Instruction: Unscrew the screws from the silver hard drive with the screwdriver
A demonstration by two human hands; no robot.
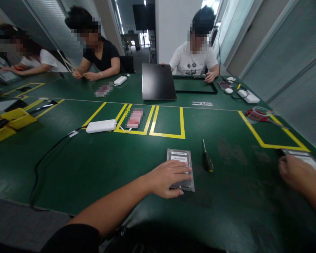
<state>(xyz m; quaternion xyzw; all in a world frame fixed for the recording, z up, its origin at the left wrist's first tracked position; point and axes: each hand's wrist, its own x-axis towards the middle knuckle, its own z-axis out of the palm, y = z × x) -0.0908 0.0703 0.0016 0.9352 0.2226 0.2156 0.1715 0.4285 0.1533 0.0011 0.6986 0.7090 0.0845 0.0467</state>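
A silver hard drive (189, 157) with white labels lies flat on the green table in front of me. My left hand (171, 178) rests on top of it, fingers stretched out and slightly apart, thumb by its near edge. To the right of the drive is a screwdriver (207, 161) with a black and yellow handle, its tip pointing away from me. At the far right, my right hand (296, 172) has its fingers curled at the near-left side of a flat silver-grey object (309, 159) with a dark end. The hand covers part of that object, so its kind is unclear.
Yellow tape (183, 123) marks rectangles on the table. A white power strip (101, 126) trails a black cable. Red-handled pliers (259, 113) lie right; yellow bins (18, 118) stand left. Across the table, a person (192, 58) holds a dark panel (158, 82) beside a black frame (196, 92).
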